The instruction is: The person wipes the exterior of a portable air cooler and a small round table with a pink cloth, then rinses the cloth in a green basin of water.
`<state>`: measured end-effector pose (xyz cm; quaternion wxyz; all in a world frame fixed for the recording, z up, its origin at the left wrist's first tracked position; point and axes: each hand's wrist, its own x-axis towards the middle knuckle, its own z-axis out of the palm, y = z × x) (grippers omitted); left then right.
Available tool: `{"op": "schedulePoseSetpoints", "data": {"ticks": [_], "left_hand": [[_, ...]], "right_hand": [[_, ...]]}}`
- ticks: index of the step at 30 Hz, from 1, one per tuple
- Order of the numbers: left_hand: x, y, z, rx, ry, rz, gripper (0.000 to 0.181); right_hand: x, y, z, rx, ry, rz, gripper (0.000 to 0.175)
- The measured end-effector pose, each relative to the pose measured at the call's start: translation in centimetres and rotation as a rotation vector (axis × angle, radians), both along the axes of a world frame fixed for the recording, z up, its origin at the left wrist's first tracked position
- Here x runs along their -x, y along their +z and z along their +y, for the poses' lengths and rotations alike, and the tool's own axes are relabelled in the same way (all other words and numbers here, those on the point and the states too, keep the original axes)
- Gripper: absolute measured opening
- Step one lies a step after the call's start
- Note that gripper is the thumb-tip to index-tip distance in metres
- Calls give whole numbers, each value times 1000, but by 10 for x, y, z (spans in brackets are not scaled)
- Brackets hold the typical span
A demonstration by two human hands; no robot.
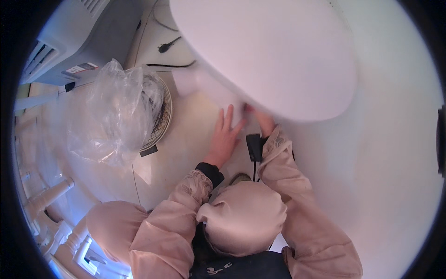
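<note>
My left hand (224,137) is held low over the pale tiled floor with its fingers spread and nothing between them. Close on its right, my right hand (263,120) reaches under the edge of a large white rounded panel (278,59); its fingers are partly hidden there, and whether they grip anything does not show. Beneath the panel is a white base-like part (205,82), near the fingertips of both hands. A black box with a cord (254,147) lies beside my right wrist.
A clear plastic bag (115,118) lies over a round wire-mesh grille (162,122) on the left. A black plug (169,45) rests on the floor near a grey and white appliance (101,38). White turned furniture legs (52,195) stand at lower left.
</note>
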<state>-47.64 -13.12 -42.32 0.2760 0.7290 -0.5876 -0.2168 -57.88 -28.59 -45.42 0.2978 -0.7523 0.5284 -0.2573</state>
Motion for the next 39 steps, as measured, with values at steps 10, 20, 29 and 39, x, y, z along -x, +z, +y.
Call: {"op": "schedulePoseSetpoints", "data": {"ticks": [10, 20, 29, 39], "left_hand": [[-5, -6, 4, 32, -5, -165, 83], [-11, -20, 3, 70, 22, -165, 76], [-25, -3, -6, 217, 403, 1330, 56], [-86, 15, 1, 362, 684, 838, 40]], "right_hand": [[6, 11, 19, 120, -25, 144, 20], [-6, 16, 28, 341, 216, 231, 37], [5, 83, 76, -20, 265, 151, 64], [-29, 138, 59, -454, 151, -556, 76]]}}
